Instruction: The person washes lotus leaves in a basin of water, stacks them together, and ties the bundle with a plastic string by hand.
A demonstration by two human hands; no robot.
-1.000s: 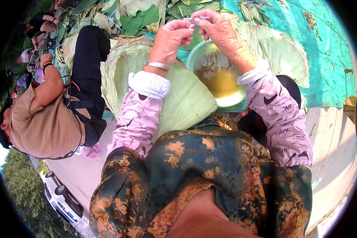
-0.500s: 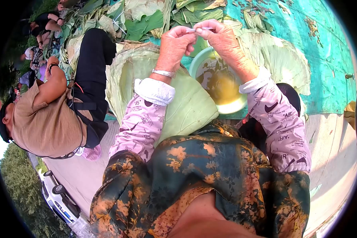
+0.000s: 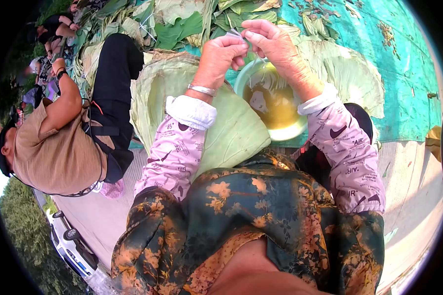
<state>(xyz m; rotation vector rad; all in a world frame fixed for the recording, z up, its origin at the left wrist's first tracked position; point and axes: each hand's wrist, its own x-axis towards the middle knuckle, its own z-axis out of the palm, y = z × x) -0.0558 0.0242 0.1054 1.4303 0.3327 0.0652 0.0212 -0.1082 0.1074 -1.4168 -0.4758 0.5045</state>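
A thin pale strip [image 3: 236, 34], too small to name, is pinched at the fingertips of my left hand [image 3: 222, 53]. The strip reaches across the small gap to the thumb and fingers of my right hand [image 3: 276, 46], which are closed on its other end. Below my right hand is a pale green basin [image 3: 286, 134] holding murky yellow-brown liquid, its left part showing between my wrists. Faint light streaks show over the basin's back edge; I cannot tell whether they are strands or glints. Large pale green leaves [image 3: 231, 130] lie stacked under my left forearm.
More leaves [image 3: 179, 32] are heaped at the back, and a flat pile [image 3: 347, 73] lies right of the basin on a teal tarp [image 3: 408, 93]. At left a person in a brown shirt [image 3: 59, 152] sits close by. A white car [image 3: 71, 243] is parked behind.
My fingertips have drawn slightly apart, and the strip has tilted at my left fingers. Reflections in the basin have shifted. The neighbouring person's forearm has moved up.
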